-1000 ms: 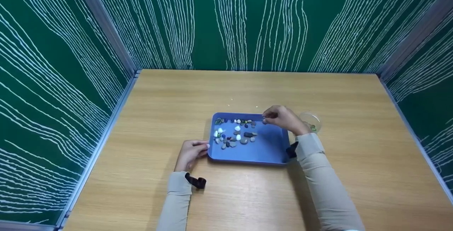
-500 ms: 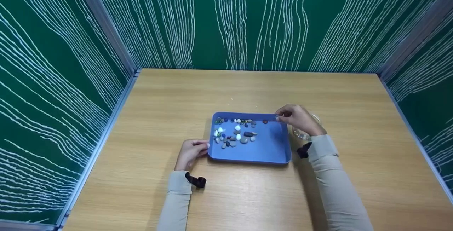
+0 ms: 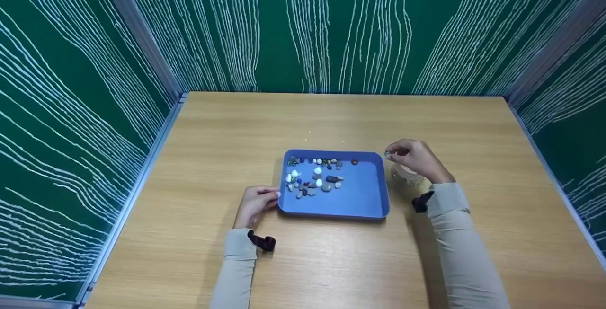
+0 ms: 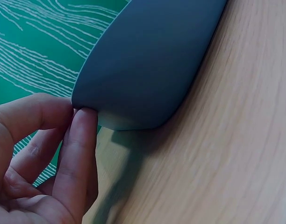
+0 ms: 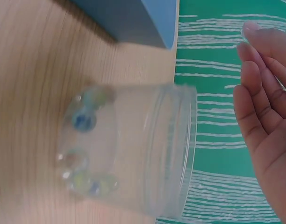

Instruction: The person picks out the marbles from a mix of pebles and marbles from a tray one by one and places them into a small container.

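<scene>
My left hand [image 3: 258, 203] pinches the left rim of a shallow blue tray [image 3: 357, 200]. In the left wrist view, its thumb and fingers meet at the corner of the tray's side. Pebbles, white stones [image 3: 317, 171] and small glass pieces lie in rows over the left part of the tray, with a brown-red round piece [image 3: 354, 162] apart at the upper right. Beyond the tray's right edge, my right hand [image 3: 419, 158] pinches a small greenish marble [image 3: 387, 153] at the fingertips. Below this hand stands a clear plastic jar [image 5: 133, 149] with several marbles [image 5: 83, 120] at its bottom.
The tray and jar stand on a wooden table [image 3: 189, 157]. A few tiny pale specks [image 3: 343, 141] lie behind the tray. Green panels with white wavy lines [image 3: 274, 30] enclose the table at the back and sides.
My right hand has moved right, from over the tray's upper right part to above the jar. The brown-red piece it covered now lies uncovered in the tray. My left hand stays put.
</scene>
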The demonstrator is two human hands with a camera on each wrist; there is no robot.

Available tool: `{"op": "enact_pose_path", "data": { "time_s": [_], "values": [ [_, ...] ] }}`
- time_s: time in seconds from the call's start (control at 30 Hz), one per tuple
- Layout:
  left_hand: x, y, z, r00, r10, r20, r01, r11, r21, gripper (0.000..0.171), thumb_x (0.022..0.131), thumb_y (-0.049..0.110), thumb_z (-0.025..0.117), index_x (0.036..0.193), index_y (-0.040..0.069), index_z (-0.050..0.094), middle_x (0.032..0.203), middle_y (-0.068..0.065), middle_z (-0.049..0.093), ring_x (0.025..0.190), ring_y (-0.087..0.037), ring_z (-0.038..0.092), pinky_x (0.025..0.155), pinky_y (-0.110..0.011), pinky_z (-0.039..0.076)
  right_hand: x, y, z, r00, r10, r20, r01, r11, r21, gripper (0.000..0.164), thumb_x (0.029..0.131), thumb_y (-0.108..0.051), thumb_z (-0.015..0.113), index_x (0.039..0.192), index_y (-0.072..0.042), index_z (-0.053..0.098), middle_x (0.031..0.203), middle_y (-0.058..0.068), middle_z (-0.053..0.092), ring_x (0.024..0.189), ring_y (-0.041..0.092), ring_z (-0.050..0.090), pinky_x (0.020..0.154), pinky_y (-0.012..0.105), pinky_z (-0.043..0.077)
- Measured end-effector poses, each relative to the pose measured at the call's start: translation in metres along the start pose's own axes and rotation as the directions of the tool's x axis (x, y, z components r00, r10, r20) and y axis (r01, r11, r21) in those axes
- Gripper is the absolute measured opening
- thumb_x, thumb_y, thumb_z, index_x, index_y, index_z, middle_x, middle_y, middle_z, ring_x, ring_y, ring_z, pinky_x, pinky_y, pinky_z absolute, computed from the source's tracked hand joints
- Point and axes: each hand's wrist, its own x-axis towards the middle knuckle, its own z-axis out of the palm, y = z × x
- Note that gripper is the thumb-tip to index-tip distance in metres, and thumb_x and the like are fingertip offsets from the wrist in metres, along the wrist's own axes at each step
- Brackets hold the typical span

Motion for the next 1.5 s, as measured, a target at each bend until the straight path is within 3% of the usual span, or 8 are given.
{"op": "enact_pose_path", "data": {
  "time_s": [0.23, 0.83, 1.17, 1.5],
  "values": [
    [0.000, -0.001, 0.000, 0.999, 0.030, 0.011, -0.030, 0.999, 0.011, 0.025, 0.083, -0.009, 0.063, 0.107, -0.016, 0.065, 0.100, -0.021, 0.071, 0.079, -0.015, 0.068, 0.075, -0.026, 0.061, -0.010, 0.011, -0.012, 0.999, 0.041, -0.008, -0.041, 0.999, 0.009, 0.023, 0.093, -0.019, 0.063, 0.112, -0.007, 0.069, 0.111, 0.013, 0.066, 0.095, 0.024, 0.057, 0.073, 0.016, 0.050],
    [-0.002, 0.003, 0.000, 1.000, -0.010, 0.025, 0.010, 1.000, -0.013, 0.028, 0.083, -0.008, 0.065, 0.111, -0.015, 0.063, 0.111, -0.027, 0.066, 0.087, -0.018, 0.068, 0.087, -0.033, 0.059, -0.023, 0.032, -0.025, 0.996, 0.090, -0.018, -0.090, 0.996, -0.012, 0.025, 0.093, -0.017, 0.062, 0.115, -0.006, 0.067, 0.116, 0.016, 0.064, 0.099, 0.027, 0.057, 0.073, 0.012, 0.050],
    [0.000, 0.001, 0.002, 1.000, -0.003, -0.002, 0.003, 1.000, -0.011, 0.025, 0.082, -0.009, 0.065, 0.106, -0.015, 0.066, 0.099, -0.020, 0.071, 0.080, -0.016, 0.068, 0.077, -0.028, 0.061, -0.023, 0.038, -0.024, 0.998, 0.023, -0.065, -0.026, 0.999, -0.042, 0.023, 0.092, -0.015, 0.064, 0.111, -0.003, 0.069, 0.111, 0.017, 0.067, 0.092, 0.024, 0.059, 0.068, 0.009, 0.049],
    [0.000, 0.000, 0.001, 1.000, -0.005, -0.006, 0.005, 1.000, -0.024, 0.025, 0.082, -0.009, 0.065, 0.107, -0.016, 0.065, 0.099, -0.020, 0.071, 0.079, -0.015, 0.068, 0.078, -0.029, 0.061, -0.023, 0.033, -0.023, 0.997, 0.062, -0.039, -0.063, 0.998, -0.022, 0.026, 0.094, -0.014, 0.061, 0.116, -0.002, 0.067, 0.117, 0.019, 0.065, 0.096, 0.025, 0.060, 0.070, 0.009, 0.050]
  ]
}}
